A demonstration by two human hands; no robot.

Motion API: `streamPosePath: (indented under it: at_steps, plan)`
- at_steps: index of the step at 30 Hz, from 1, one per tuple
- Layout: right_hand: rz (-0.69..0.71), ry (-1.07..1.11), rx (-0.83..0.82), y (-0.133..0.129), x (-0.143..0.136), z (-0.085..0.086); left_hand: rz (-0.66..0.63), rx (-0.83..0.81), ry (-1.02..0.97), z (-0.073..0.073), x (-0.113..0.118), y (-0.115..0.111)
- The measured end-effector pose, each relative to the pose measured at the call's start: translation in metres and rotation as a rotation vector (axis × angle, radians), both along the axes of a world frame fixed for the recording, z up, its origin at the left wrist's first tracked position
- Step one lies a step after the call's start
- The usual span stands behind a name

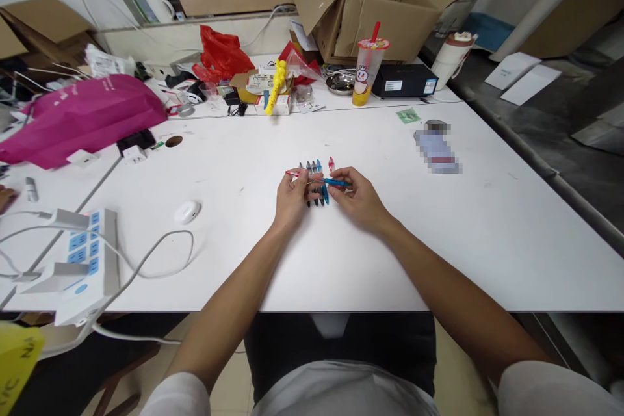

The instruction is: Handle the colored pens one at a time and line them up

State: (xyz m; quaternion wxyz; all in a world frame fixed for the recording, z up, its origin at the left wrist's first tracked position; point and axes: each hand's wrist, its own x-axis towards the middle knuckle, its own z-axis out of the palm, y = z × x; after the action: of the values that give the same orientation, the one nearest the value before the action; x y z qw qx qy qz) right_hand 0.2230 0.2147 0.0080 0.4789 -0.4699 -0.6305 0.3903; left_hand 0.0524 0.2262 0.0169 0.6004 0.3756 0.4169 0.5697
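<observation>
Both hands are close together over the table. My left hand (pixel 292 198) is closed on a slim pen part with a red end (pixel 292 173), which pokes out past the thumb. My right hand (pixel 359 198) pinches a blue pen barrel (pixel 338 182) that points toward the left fingers. A thin piece spans the gap between them; whether the two parts join is unclear. Beneath and behind the hands lies a row of dark and blue pen pieces (pixel 325 194), partly hidden by the left fingers. A small red pen piece (pixel 331 163) lies just beyond the right fingers.
On the left are a white power strip (pixel 100 260) with cables and a white earbud case (pixel 187 211). A drink cup (pixel 366 71), a black box (pixel 407 80) and an open carton (pixel 380 19) stand at the back. A blurred-out object (pixel 437 151) lies right.
</observation>
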Motion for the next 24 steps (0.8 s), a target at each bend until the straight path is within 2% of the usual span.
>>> streamPosePath:
  at_steps: [3,12,24]
  plan:
    - [0.056,-0.029,-0.044,-0.0004,0.0018,0.0009,0.016,0.001,-0.003,0.0006,-0.0012,0.0008]
    - [0.051,-0.073,-0.065,-0.0006,0.0033,0.0031,0.05,0.004,0.016,0.0016,-0.001,0.0002]
    - [0.066,-0.117,-0.074,-0.0007,0.0051,0.0042,0.025,0.033,0.041,-0.0008,-0.0043,0.0013]
